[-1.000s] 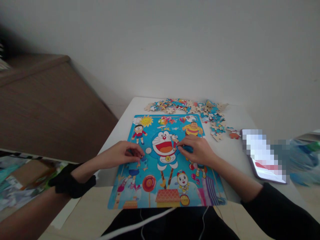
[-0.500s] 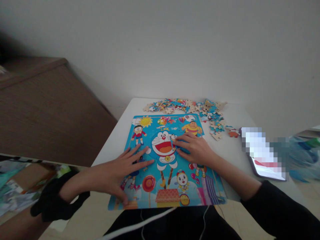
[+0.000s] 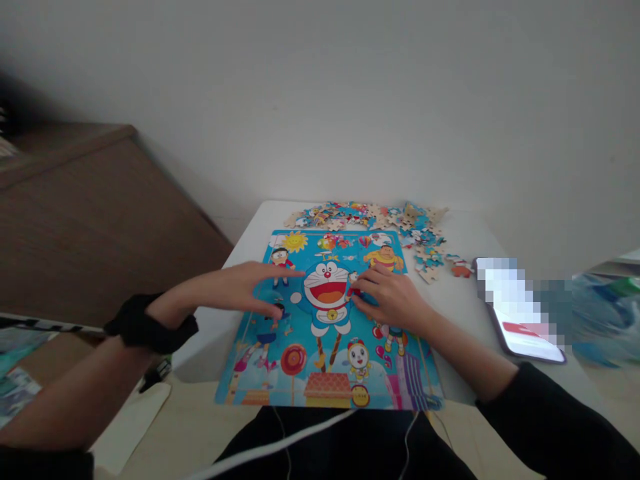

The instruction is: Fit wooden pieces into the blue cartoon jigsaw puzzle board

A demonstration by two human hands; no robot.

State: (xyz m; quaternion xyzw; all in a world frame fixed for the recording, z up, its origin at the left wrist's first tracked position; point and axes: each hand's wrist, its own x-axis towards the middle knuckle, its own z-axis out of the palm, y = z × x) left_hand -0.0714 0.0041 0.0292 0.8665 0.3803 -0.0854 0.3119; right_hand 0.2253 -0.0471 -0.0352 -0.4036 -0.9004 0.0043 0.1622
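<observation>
A blue cartoon jigsaw board (image 3: 300, 337) lies on the white table, with a large white-and-blue cat figure in its middle. My right hand (image 3: 387, 293) rests over the board's right half, its fingers bent around a small puzzle piece (image 3: 353, 285) with red on it, beside the cat's face. Part of that piece is under the fingertips. My left hand (image 3: 245, 285) hovers above the left part of the board, thumb and fingers apart, holding nothing. Loose puzzle pieces (image 3: 423, 233) are heaped along the board's far side and far right corner.
A phone (image 3: 520, 310) with a lit, blurred screen lies right of the board, beside a loose orange-and-white piece (image 3: 461, 268). A wall stands behind the table (image 3: 205, 347). At left is a brown cabinet (image 3: 100, 220). A white cable (image 3: 280, 445) crosses in front.
My left hand has lifted off the board and moved up and away. My right hand stays near the cat's face, and the small piece there shows more of its red part.
</observation>
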